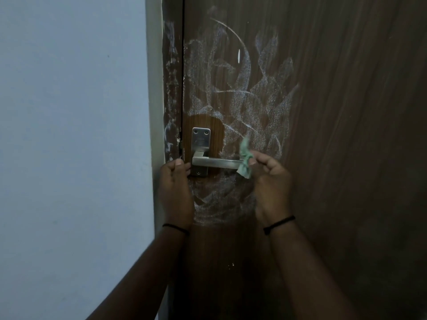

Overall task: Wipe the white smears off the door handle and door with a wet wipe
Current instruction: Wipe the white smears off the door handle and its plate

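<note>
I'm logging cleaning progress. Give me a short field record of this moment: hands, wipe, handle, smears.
left hand: curled by the plate end of the handle; contact unclear
right hand: pinches the wipe
wipe: green, crumpled, at the handle's free end
handle: metal lever, horizontal
door: brown wood
smears: white, above and below the handle, also along the frame edge
clean patch: around the handle plate

Both forearms reached up and forward, each wrist ringed by a thin dark band. The left hand was loosely curled, its fingertips at the base of the door handle. The right hand pinched a crumpled green wipe between thumb and fingers at the handle's free end.
</note>
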Tool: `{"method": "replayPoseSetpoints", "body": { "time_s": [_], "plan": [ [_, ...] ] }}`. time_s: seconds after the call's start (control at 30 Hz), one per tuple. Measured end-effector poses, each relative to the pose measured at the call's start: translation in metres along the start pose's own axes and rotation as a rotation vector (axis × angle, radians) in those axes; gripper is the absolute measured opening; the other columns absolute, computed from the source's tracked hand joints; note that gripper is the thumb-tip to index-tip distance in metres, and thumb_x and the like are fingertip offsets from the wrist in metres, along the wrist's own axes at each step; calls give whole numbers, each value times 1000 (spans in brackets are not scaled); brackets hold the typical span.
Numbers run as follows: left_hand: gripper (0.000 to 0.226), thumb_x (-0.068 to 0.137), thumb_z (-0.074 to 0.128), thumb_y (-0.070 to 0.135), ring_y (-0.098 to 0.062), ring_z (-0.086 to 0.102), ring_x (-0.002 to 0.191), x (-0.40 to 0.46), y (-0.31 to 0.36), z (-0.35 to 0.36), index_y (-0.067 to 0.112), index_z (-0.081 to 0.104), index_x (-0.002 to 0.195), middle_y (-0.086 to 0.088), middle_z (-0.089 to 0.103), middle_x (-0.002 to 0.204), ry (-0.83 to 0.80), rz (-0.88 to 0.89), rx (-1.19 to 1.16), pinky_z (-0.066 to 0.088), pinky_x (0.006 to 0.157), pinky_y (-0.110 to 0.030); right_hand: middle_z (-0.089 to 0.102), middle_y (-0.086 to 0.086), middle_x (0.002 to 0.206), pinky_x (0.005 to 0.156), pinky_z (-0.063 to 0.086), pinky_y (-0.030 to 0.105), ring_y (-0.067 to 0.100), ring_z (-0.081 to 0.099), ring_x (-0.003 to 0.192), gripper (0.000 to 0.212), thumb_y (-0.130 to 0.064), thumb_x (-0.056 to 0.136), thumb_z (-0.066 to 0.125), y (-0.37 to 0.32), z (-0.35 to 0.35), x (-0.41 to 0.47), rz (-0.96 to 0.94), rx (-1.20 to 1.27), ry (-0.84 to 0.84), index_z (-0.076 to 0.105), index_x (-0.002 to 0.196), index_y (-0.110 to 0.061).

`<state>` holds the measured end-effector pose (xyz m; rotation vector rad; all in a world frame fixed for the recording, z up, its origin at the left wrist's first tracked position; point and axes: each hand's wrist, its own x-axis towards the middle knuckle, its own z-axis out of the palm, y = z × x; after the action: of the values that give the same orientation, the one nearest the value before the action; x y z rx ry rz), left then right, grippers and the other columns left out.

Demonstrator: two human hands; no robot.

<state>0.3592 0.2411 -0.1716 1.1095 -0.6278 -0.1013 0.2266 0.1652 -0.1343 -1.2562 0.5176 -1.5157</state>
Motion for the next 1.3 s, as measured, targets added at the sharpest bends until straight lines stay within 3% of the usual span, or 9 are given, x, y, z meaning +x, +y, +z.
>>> {"method": "replayPoseSetpoints", "body": {
  "time_s": [0.13,0.33,0.47,0.63,0.77,0.87,1.03,1.17,1.3],
  "plan": [
    [39,106,34,32,-17,64,110,-2,2,0,11,65,117,-5,69,114,-8,16,22,49,102,-43,70,5,118,92,55,27,15,66,110,25,-1,98,53,1,18,-10,141,54,-24,68,117,-9],
    [37,107,35,28,-16,67,106,-2,5,-1,12,67,113,-6,71,111,33,1,-25,52,98,-37,74,7,106,83,59,27,20,75,90,24,-3,97,57,12,-2,-21,243,101,-20,65,120,-4],
    [36,106,37,27,-16,68,101,-3,2,-2,10,68,112,-5,72,106,54,-1,-45,54,93,-35,74,-6,98,76,56,18,4,71,88,22,-6,92,67,12,0,-30,-276,-229,78,69,106,-23],
    [36,106,38,28,-19,70,97,-1,1,-2,14,71,104,-6,74,101,66,11,-72,56,91,-40,72,5,114,101,45,27,13,64,106,21,-1,87,67,1,51,-19,-949,-838,-241,75,103,-12],
    [30,106,41,28,-17,70,97,2,2,-6,24,71,103,-1,75,100,96,54,-58,56,91,-39,71,2,99,81,50,36,20,58,91,23,-4,91,53,-2,82,-8,-871,-1165,-496,70,100,-16],
    [27,104,45,31,-5,67,101,7,5,-11,30,69,115,7,74,105,82,203,114,55,89,-24,69,3,85,65,54,34,17,63,76,13,-8,91,61,-5,82,-3,-763,-962,-435,62,100,-18],
    [28,100,54,22,-3,63,107,15,17,-5,18,69,124,3,71,118,-2,376,300,47,91,-11,68,-10,89,74,45,5,-8,58,79,11,-11,87,72,-8,69,11,-539,-752,-487,78,89,-20],
    [27,94,65,27,-9,62,98,22,25,-4,16,72,117,-1,72,108,2,432,449,46,85,-14,73,-11,105,84,53,16,-1,65,97,26,-6,96,58,-14,58,18,-409,-670,-614,76,108,-22],
    [22,89,70,26,-13,61,90,22,33,-3,15,77,107,-3,71,97,42,453,495,46,79,-21,71,-15,98,79,54,24,0,64,92,23,-9,95,60,-10,48,24,-470,-715,-466,73,101,-27]
  ]
}}
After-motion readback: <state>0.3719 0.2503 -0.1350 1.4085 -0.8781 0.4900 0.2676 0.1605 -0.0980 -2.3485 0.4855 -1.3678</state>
